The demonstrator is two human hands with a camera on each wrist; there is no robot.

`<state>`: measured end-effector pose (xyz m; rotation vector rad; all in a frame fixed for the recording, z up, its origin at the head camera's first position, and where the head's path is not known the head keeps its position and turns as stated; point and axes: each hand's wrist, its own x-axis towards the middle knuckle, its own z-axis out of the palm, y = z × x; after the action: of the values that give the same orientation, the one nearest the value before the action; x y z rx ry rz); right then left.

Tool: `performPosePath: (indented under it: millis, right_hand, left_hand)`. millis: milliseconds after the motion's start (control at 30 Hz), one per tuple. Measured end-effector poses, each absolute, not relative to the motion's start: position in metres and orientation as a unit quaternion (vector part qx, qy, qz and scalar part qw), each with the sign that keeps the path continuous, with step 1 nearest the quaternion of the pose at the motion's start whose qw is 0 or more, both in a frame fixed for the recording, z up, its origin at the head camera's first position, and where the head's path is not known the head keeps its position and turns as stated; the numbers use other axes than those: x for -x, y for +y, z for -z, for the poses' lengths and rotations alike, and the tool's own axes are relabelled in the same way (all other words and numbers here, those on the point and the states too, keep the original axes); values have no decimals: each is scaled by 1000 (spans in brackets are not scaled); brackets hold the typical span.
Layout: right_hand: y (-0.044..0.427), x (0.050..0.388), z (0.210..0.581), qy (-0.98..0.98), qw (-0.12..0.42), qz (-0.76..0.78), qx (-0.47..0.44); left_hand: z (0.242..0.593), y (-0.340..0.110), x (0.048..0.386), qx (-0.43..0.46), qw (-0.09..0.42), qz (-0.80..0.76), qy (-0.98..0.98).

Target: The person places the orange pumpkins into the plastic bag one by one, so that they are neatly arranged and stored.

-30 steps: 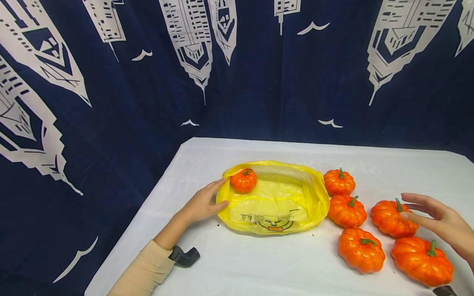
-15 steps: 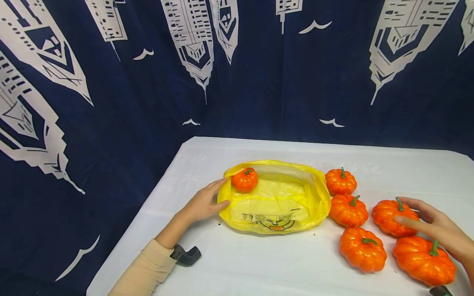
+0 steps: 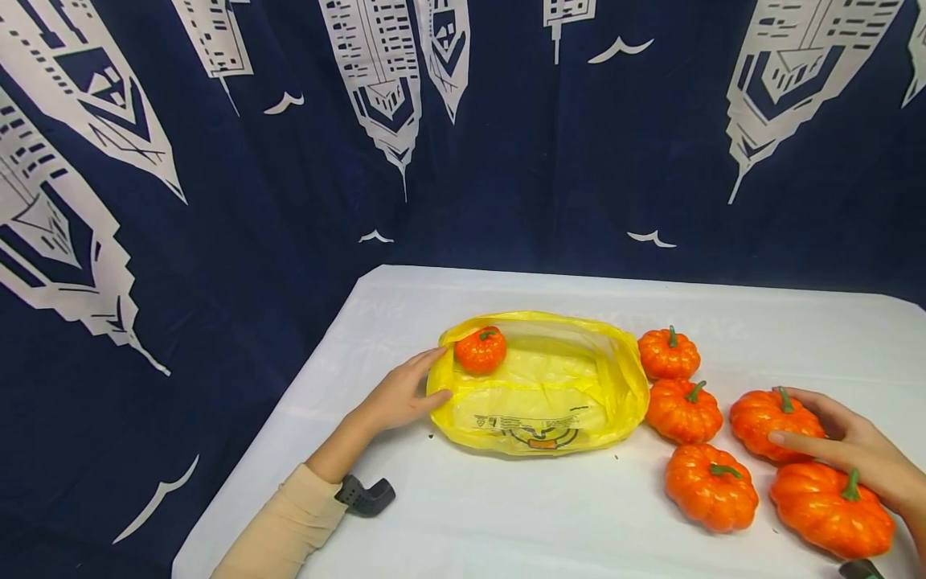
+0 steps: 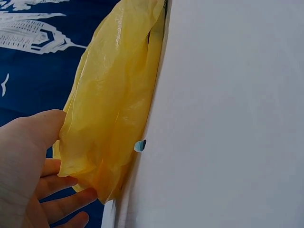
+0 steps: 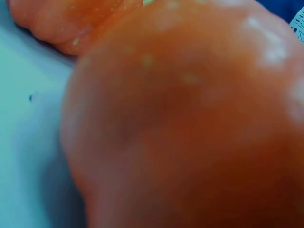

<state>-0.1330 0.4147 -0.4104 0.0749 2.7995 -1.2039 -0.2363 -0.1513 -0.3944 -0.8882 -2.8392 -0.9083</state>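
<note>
I see R hand clamped round mid pumpkin, on tbl just behind lg pumpkin. L hand: thumb/fingers apart, touching L side of yellow bag; sm pumpkin inside, back-left.

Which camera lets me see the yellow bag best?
The head view: it shows the whole yellow bag, its opening and one pumpkin inside. The left wrist view shows just one crinkled side, with the left hand touching it. The right wrist view shows none of it; close-up pumpkins fill most of that picture.
</note>
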Motion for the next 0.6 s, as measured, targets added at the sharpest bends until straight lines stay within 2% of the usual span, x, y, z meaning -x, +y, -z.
performPosePath:
  millis: [600]
  right_hand:
    - [415, 134, 401, 922, 50, 381, -48]
  left_hand:
    - [397, -151, 237, 288, 21, 294, -911]
